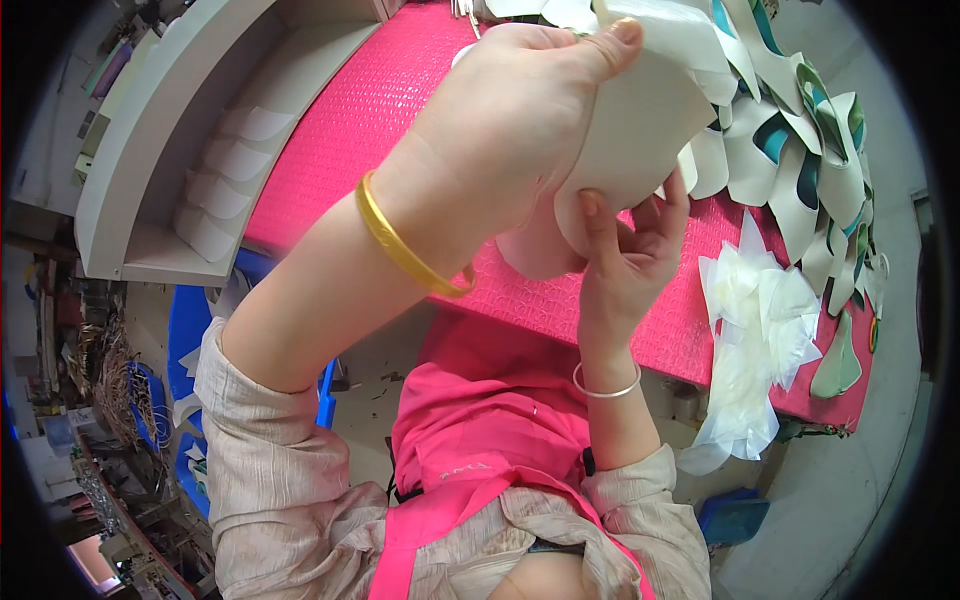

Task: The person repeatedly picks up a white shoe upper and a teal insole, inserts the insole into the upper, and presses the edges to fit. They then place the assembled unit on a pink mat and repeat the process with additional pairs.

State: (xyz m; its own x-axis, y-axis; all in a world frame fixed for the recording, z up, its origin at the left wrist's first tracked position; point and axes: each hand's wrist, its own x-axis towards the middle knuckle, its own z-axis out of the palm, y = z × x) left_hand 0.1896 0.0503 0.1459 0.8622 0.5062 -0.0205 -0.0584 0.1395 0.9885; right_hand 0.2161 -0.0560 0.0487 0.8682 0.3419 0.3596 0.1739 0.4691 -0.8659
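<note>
Above the pink-covered table I hold a white shoe-upper piece tilted upright in both hands. My left hand is closed on its upper left side, thumb lying along the top and the other fingers hidden behind the hand. Lower down, my right hand pinches the bottom edge, its thumb in front and fingers curled behind. A rounded white flap shows below my left hand; whether it belongs to the held piece I cannot tell. Many white uppers with teal linings lie heaped just beyond, at the right.
A grey shelf unit stands at the left, with several white curved pieces inside. Translucent white sheets hang over the table's right front edge, near a pale green piece. Blue bins sit below left.
</note>
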